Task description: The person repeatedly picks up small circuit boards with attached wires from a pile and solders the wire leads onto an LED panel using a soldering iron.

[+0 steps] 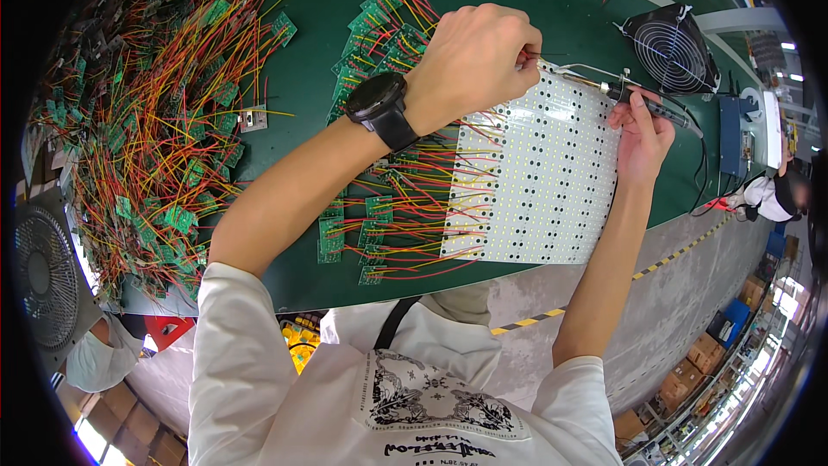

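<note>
My left hand (483, 56), with a black watch (379, 108) on its wrist, reaches over the far left corner of a white LED panel (552, 173). Its fingers are pinched around a thin dark wire (552, 54). My right hand (642, 138) grips a soldering iron (660, 107) whose metal tip points left along the panel's far edge. Red, yellow and black wires run from the panel's left side to rows of small green circuit boards (377, 207). Part of those boards is hidden beneath my left forearm.
A large tangled heap of wired green boards (185, 121) covers the table's left. A black fan with a round guard (673, 50) stands at the far right, near a blue box-shaped unit (735, 135). A grey fan (43, 272) is at the left edge. Another person (768, 197) is farther right.
</note>
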The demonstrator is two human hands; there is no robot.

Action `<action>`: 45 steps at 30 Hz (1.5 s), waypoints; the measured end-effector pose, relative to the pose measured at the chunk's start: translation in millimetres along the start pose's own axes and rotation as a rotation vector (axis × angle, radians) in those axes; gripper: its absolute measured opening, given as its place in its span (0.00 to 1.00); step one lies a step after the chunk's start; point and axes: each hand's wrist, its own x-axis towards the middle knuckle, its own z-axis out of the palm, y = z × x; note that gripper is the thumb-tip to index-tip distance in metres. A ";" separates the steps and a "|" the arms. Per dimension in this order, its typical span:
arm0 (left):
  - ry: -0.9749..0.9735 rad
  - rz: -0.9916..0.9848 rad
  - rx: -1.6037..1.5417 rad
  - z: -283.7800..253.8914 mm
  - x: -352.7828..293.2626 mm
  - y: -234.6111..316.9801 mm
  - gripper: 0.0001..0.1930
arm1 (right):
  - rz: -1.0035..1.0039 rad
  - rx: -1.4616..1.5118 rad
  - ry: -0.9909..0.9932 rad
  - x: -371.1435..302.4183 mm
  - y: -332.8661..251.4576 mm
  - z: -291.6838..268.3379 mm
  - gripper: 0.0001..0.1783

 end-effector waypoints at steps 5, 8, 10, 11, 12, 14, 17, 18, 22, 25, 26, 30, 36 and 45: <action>-0.015 -0.008 -0.006 -0.4 -0.4 0.0 0.07 | 0.005 -0.017 0.002 0.9 1.5 -1.3 0.12; -0.005 -0.005 -0.006 -0.2 -0.6 -0.2 0.07 | 0.006 -0.028 0.007 0.7 1.4 -1.4 0.12; -0.009 -0.007 -0.010 -0.1 -0.5 0.0 0.06 | 0.004 -0.032 0.008 0.5 1.1 -1.3 0.12; -0.009 -0.007 -0.010 -0.2 -0.6 0.0 0.06 | 0.003 -0.030 0.005 0.5 1.1 -0.9 0.12; -0.007 -0.010 -0.008 -0.2 -0.6 0.1 0.06 | 0.002 -0.028 0.001 0.5 1.0 -0.7 0.12; -0.005 -0.013 -0.006 -0.2 -0.6 0.0 0.06 | 0.002 -0.032 0.002 0.9 1.6 -1.0 0.12; -0.008 -0.008 -0.004 -0.4 -0.8 -0.4 0.06 | 0.002 -0.036 0.003 0.7 1.8 -0.9 0.12; -0.009 -0.007 -0.015 -0.5 -0.7 -0.5 0.06 | 0.003 -0.036 0.003 0.6 1.7 -0.8 0.12; -0.021 -0.013 -0.027 -0.3 -1.0 -1.0 0.06 | -0.008 -0.046 0.002 0.9 1.6 -0.2 0.12; -0.019 -0.008 -0.030 -0.6 -0.8 -1.0 0.06 | -0.011 -0.038 0.002 0.7 1.4 -0.1 0.11; -0.019 -0.008 -0.029 -0.7 -0.8 -1.1 0.06 | -0.009 -0.036 0.003 0.7 1.5 -0.1 0.11; -0.005 0.001 -0.028 -0.7 -1.2 -1.4 0.05 | -0.009 -0.026 0.011 0.2 1.3 0.8 0.11; -0.015 -0.014 -0.031 -0.2 -1.0 -1.6 0.05 | -0.001 -0.038 0.018 1.0 1.6 -0.7 0.11; -0.007 -0.003 -0.020 2.0 -1.5 -4.0 0.05 | 0.013 -0.003 0.076 0.3 1.2 -0.9 0.11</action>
